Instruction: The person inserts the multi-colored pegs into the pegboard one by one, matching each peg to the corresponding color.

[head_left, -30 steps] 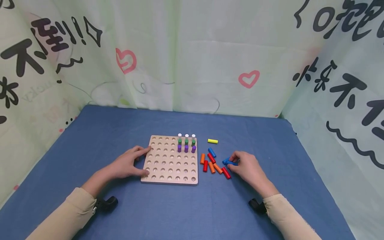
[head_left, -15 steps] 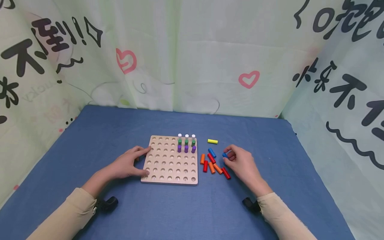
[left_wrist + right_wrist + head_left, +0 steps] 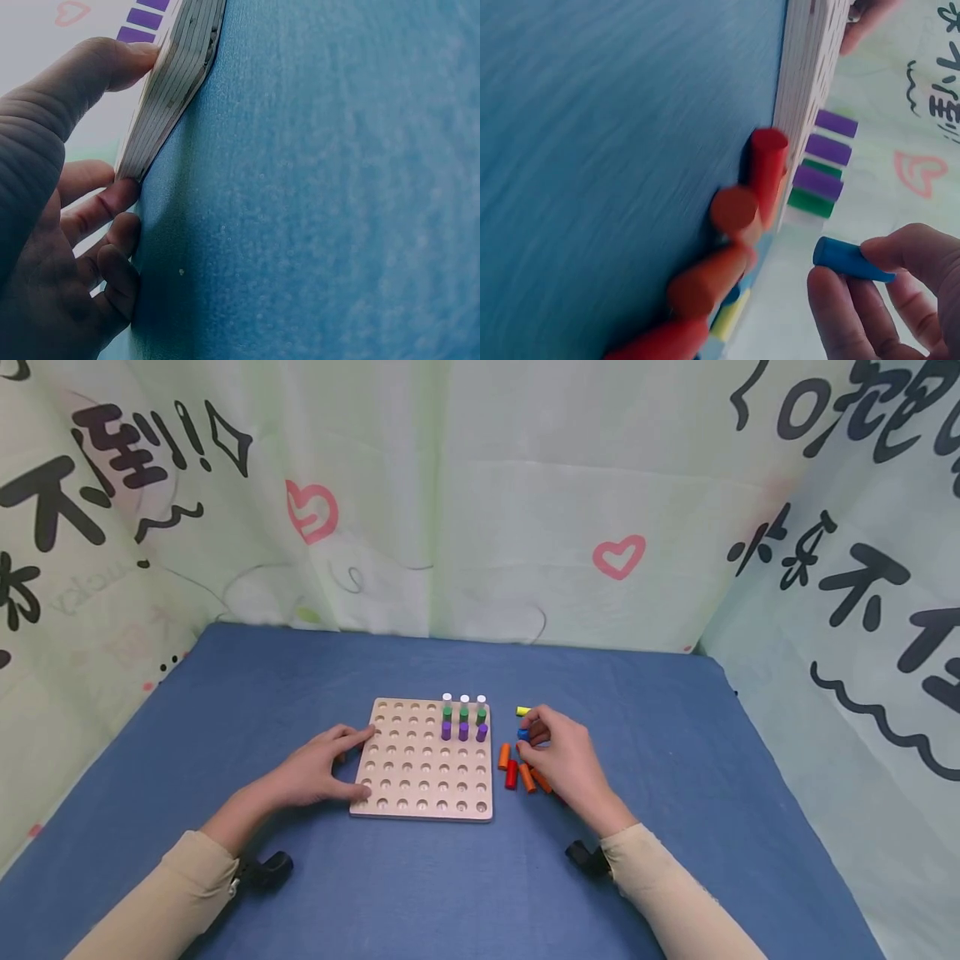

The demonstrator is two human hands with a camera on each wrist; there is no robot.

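Observation:
My left hand rests at the left edge of a pale wooden peg board. Its thumb and fingers touch that edge well apart from each other. Between thumb and fingertips, my right hand pinches a blue peg, raised above the table just right of the board. White pegs, green pegs and purple pegs stand in short rows at the board's far right. Below the right hand lie orange pegs and red pegs, some hidden by it.
A yellow peg lies beyond the right hand, partly covered by it. Another blue peg shows among the loose pegs in the right wrist view. Blue cloth covers the table, and a printed curtain hangs behind.
My right hand has lifted the blue peg from the right side of the loose pegs and carried it left, toward the board. The left hand has stayed at the board's edge.

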